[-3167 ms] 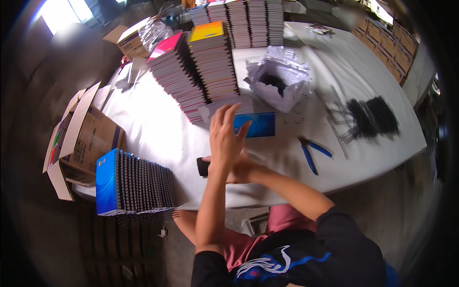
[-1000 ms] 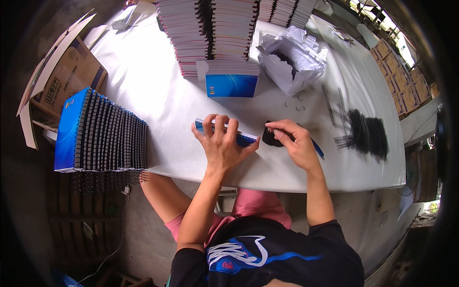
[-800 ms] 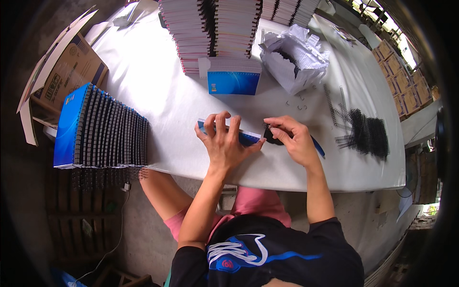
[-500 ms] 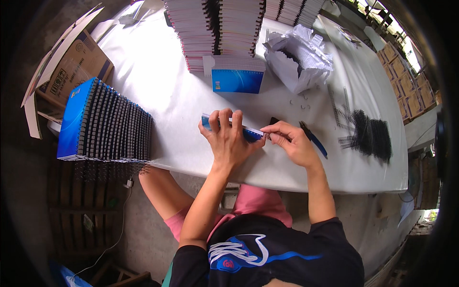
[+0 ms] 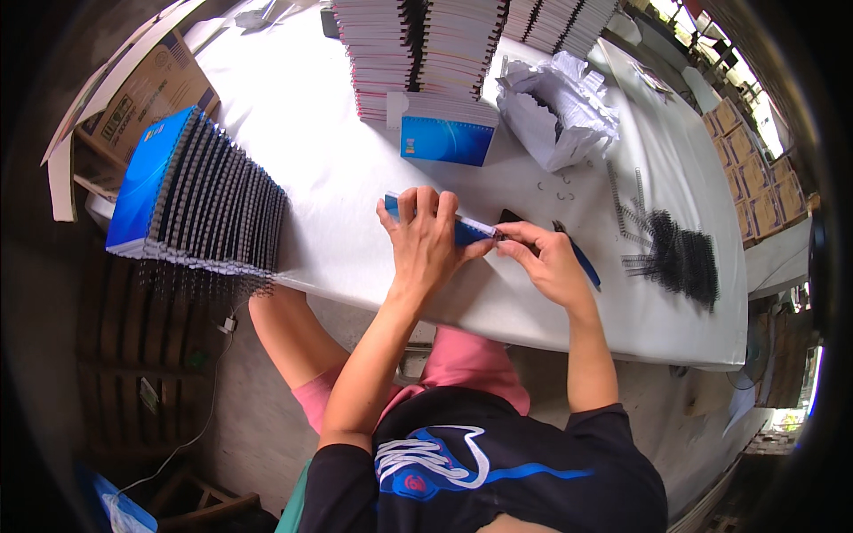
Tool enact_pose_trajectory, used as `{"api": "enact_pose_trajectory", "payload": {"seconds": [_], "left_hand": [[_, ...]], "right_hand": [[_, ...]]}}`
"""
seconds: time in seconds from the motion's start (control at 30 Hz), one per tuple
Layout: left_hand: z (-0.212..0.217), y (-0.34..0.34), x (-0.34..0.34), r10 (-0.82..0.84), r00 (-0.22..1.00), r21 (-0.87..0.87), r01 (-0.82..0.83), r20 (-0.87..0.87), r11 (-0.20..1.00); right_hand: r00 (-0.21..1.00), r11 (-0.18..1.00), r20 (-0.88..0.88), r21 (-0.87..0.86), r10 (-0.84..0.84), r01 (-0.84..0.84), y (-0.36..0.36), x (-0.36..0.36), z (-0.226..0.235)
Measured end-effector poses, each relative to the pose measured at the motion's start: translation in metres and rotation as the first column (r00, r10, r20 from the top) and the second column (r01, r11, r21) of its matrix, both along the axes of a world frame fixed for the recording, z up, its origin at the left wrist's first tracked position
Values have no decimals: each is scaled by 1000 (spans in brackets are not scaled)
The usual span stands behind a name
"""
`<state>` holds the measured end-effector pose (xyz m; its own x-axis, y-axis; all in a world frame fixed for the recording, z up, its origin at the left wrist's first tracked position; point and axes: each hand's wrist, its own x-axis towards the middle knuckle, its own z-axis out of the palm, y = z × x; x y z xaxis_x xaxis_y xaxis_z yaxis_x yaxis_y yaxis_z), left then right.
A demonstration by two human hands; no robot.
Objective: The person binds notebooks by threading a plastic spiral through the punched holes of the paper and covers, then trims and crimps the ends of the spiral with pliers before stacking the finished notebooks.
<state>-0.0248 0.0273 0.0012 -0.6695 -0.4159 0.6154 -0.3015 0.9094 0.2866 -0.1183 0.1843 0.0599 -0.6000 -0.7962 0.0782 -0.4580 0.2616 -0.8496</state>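
Observation:
My left hand is closed over a small blue-covered notebook, gripping it on the white-covered table with the fingers bent across its top. At the notebook's right end, my right hand pinches with thumb and forefinger; a bit of dark wire seems to be there, too small to make out fully. Just right of that hand lie blue-handled pliers, beside a dark object partly hidden behind the fingers. Farther right is a heap of black binding coils.
Spiral-bound blue notebooks stand in a row at the left edge, near an open cardboard box. Beyond my hands are a blue notebook stack, tall notebook piles and a crumpled white paper bag. Small wire scraps lie before the bag.
The whole view has shifted and tilted slightly. Both hands keep their hold at the notebook, with the right fingertips now closer against its end.

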Motion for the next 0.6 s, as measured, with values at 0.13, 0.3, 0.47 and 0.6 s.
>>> {"api": "enact_pose_trajectory", "payload": {"seconds": [0.13,0.3,0.47,0.6], "left_hand": [[11,8,-3,36,999,59,-34,-38,998],[15,8,-3,49,999,105,-48,-5,993],[15,9,-2,28,999,133,-31,22,991],[7,8,4,-68,989,122,84,-129,989]], "right_hand": [[952,989,-296,-143,-83,41,-5,1,-2],[919,992,-393,-127,-30,-22,-7,-3,2],[997,996,-12,-61,72,-73,0,-17,2],[965,977,256,187,58,-108,-1,-15,21]]}}
